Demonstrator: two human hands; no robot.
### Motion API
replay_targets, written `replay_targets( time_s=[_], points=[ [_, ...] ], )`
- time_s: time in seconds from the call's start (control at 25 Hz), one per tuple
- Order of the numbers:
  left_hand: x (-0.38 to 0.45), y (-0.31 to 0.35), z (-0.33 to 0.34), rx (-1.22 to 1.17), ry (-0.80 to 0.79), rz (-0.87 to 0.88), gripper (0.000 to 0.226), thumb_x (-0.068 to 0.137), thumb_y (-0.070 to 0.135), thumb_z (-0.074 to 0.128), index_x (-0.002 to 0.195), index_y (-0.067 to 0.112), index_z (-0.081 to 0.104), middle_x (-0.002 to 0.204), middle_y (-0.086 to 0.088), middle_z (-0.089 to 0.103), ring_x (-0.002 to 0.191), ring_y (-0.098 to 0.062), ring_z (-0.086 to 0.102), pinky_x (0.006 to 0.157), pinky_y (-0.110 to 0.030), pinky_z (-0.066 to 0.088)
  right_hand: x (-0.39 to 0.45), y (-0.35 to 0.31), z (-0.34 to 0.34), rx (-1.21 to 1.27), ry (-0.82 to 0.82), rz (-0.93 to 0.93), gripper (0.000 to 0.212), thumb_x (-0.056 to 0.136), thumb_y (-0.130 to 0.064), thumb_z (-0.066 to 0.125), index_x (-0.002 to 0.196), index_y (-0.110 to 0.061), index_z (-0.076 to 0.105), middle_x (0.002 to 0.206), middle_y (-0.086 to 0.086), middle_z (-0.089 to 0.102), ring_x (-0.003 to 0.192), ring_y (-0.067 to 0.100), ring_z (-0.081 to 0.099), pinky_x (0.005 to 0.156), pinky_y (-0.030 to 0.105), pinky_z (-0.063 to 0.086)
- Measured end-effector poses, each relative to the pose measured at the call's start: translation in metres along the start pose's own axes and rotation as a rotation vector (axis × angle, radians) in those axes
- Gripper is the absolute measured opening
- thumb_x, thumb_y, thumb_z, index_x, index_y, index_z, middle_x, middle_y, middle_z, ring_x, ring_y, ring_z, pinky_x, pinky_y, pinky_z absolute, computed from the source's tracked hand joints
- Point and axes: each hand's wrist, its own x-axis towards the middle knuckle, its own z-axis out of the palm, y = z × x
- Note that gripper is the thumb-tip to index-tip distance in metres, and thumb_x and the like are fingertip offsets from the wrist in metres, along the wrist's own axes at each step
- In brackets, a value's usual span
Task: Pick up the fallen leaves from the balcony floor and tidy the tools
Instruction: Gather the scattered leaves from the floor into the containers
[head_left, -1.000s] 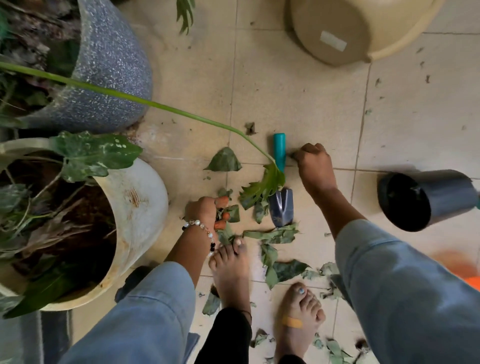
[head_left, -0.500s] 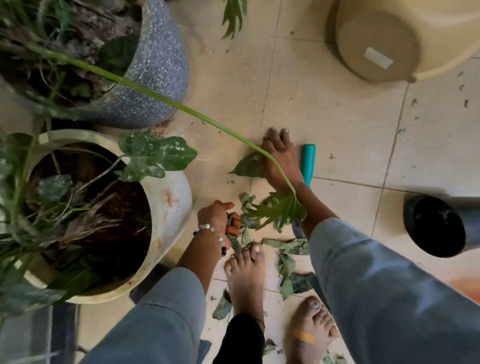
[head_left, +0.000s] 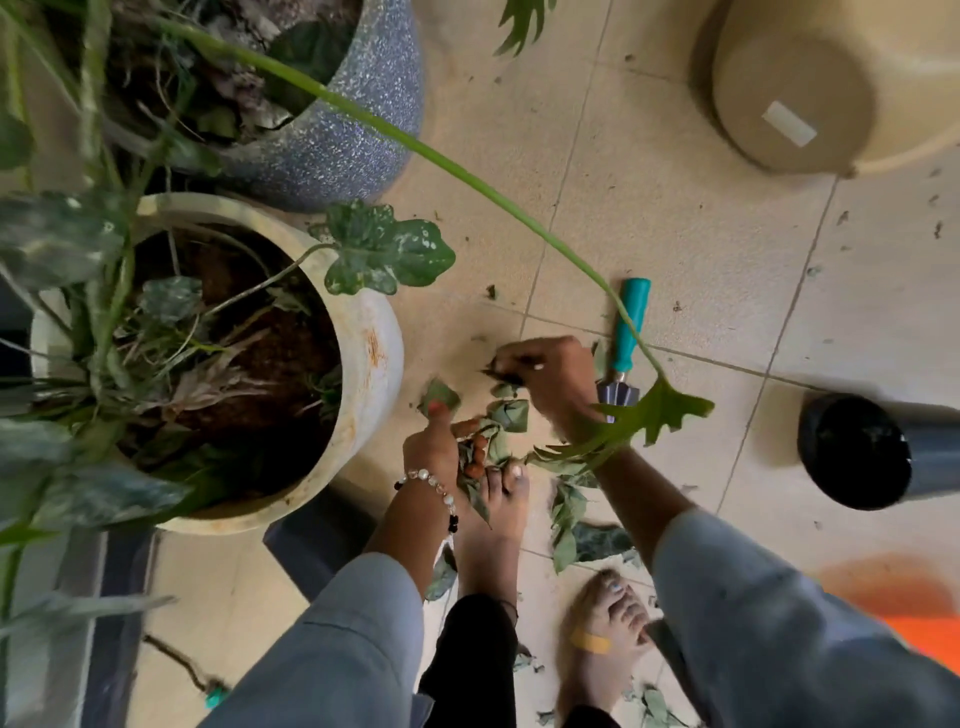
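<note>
My left hand (head_left: 439, 447), with a bead bracelet, grips a bunch of fallen leaves (head_left: 475, 457) just in front of my left foot. My right hand (head_left: 556, 379) reaches across to it and pinches a dark leaf (head_left: 501, 371) at its fingertips, close to a folded green leaf (head_left: 511, 413) in the bunch. More fallen leaves (head_left: 566, 512) lie on the tiles between my feet. A hand trowel with a teal handle (head_left: 628, 327) lies on the floor right of my right hand; its metal blade is partly hidden by a hanging plant leaf.
A cream plant pot (head_left: 371, 364) and a speckled blue-grey pot (head_left: 358, 130) stand at left. A long green stem (head_left: 467, 176) arches over my hands. A beige tub (head_left: 810, 88) lies at upper right, a black pot (head_left: 857, 452) on its side at right.
My right hand moved left from beside the trowel handle to a leaf further left, picked it up, and brought it back to the bunch in my left hand. The view shifted left.
</note>
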Motion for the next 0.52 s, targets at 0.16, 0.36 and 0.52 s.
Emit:
replay_targets(
  time_s=[0.16,0.36,0.52],
  points=[
    [-0.050,-0.008,0.003,-0.160,-0.135,-0.136,0.077,0.082,0.076,0.042,0.088,0.003,0.066,0.091,-0.021,0.068,0.082,-0.031,0.064,0.079,-0.038,0.051,-0.091,-0.025,0.015,0.161,-0.108,-0.113,0.015,0.088,-0.007,0.061,0.094,-0.004,0.074,0.088,0.009,0.074,0.076,0.015,0.068,0.073,0.014,0.049],
    [-0.039,-0.033,-0.021,-0.231,-0.038,-0.167,0.075,0.086,0.072,0.037,0.106,0.006,0.065,0.112,-0.022,0.066,0.104,-0.037,0.063,0.090,-0.046,0.051,-0.103,-0.024,0.015,-0.099,-0.672,-0.166,0.023,0.094,-0.011,0.046,0.103,-0.010,0.067,0.119,0.005,0.066,0.128,0.008,0.048,0.110,0.043,0.015],
    [-0.027,-0.021,-0.046,-0.237,0.088,-0.058,0.060,0.095,0.060,0.037,0.065,0.011,0.054,0.048,-0.004,0.056,0.029,-0.015,0.046,0.037,-0.017,0.040,-0.062,-0.028,0.038,0.068,-0.514,-0.043,0.019,0.091,0.000,0.058,0.107,0.000,0.068,0.105,0.015,0.069,0.092,0.014,0.066,0.090,0.029,0.052]
  ],
)
